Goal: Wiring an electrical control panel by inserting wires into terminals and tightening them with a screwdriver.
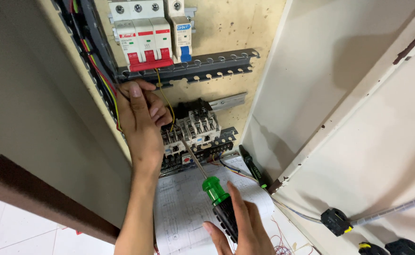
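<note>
Floor: at seven o'clock we see pale floor tiles.
Cabinet door: cream metal door, three o'clock.
Backboard: our beige mounting board, twelve o'clock.

Right hand drives green screwdriver into contactor; left hand holds yellow wire.

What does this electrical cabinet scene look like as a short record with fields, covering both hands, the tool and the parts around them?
Setting: open beige metal cabinet, seen from above
Left hand: pinching a thin yellow wire beside the white contactor block
Right hand: grip closed on a green-and-black handled screwdriver, tip at the contactor's terminals
Above: red-and-white three-pole breaker on a grey slotted rail
Below: white printed wiring diagram sheet
</note>
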